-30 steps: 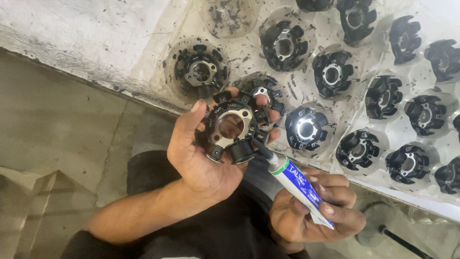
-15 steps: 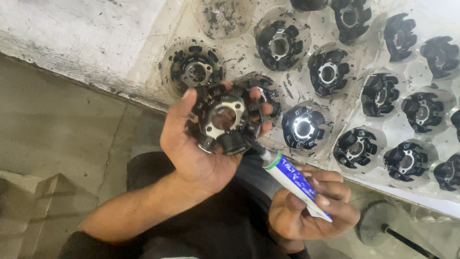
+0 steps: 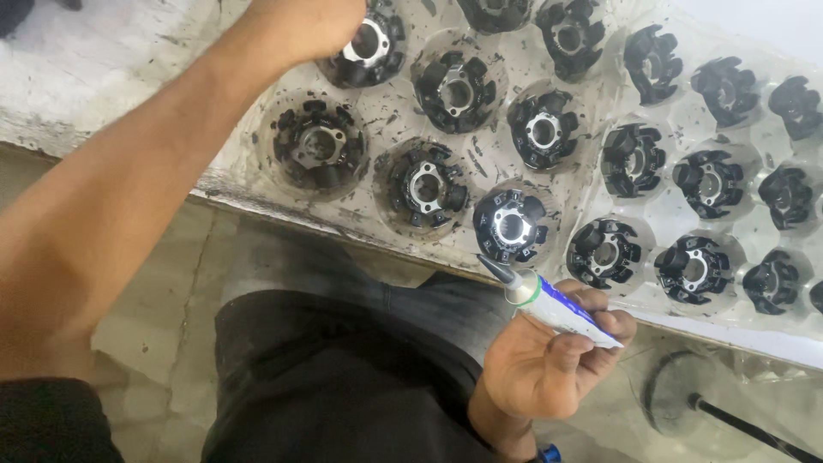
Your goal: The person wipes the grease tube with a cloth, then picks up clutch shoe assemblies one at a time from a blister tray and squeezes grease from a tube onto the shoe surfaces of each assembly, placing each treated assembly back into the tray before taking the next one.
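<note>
left hand (image 3: 300, 21) closed on black wound stator (image 3: 369, 47) at tray (image 3: 591, 201) far row | right hand (image 3: 549, 364) gripping soft sealant tube (image 3: 553, 304), nozzle near front edge | stator likely heavy, rigid, greasy; best gripped by outer poles

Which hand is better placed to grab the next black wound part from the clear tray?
Probably left. The left hand is already over the tray, on a black wound part. The right hand is off it, busy holding the tube.

Left hand (image 3: 304, 21) fingers cut off above.
</note>
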